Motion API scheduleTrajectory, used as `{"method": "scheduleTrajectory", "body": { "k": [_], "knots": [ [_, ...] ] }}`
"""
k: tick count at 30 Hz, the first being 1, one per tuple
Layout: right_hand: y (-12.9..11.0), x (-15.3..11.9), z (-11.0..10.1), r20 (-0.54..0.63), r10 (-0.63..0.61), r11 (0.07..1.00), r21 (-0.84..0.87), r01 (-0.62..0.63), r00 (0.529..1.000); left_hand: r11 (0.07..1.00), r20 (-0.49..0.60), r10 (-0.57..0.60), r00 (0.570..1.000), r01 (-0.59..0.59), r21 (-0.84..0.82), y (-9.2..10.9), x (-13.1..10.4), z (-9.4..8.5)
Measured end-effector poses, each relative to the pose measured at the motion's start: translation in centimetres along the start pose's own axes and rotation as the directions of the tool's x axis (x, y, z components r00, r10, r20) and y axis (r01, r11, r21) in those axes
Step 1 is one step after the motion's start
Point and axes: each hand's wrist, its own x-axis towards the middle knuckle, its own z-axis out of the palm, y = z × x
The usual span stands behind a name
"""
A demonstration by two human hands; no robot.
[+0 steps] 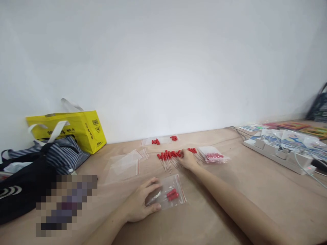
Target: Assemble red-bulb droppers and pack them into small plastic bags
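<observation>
My left hand (143, 200) rests on the left end of a clear zip bag (166, 203), its thumb and fingers spread apart. Inside that bag lie two sticks with red tips (172, 194). Farther up the table, my right hand (188, 160) has its fingers closed at a row of loose red-tipped thin sticks (167, 156). It pinches one by the red end, though the fingertips partly hide it. Several more sticks (192, 150) lie just beyond that hand. To its right is a stack of filled zip bags (213, 155) with red tips showing through.
Flat zip bags (125, 164) lie at left centre. Against the wall, another bag (146, 142) has red-tipped sticks on it. A yellow bag (89, 132), striped cloth bag (68, 154) and black bag (30, 190) stand left. A power strip (278, 153) with cables sits right, beside packaged cards (293, 137).
</observation>
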Motion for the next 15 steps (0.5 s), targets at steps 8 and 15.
{"method": "scheduleTrajectory", "body": {
  "k": [8, 15],
  "knots": [
    [-1.5, 0.8, 1.4, 0.012, 0.064, 0.994, -0.085, -0.062, 0.998, 1.0, 0.008, 0.006, 1.0, -0.006, -0.012, 0.5, 0.2, 0.5],
    [-0.5, -1.0, -1.5, -0.034, -0.078, 0.995, 0.064, 0.08, 0.996, 0.999, -0.004, 0.04, 0.999, -0.04, -0.018, 0.5, 0.2, 0.5]
  ]
}}
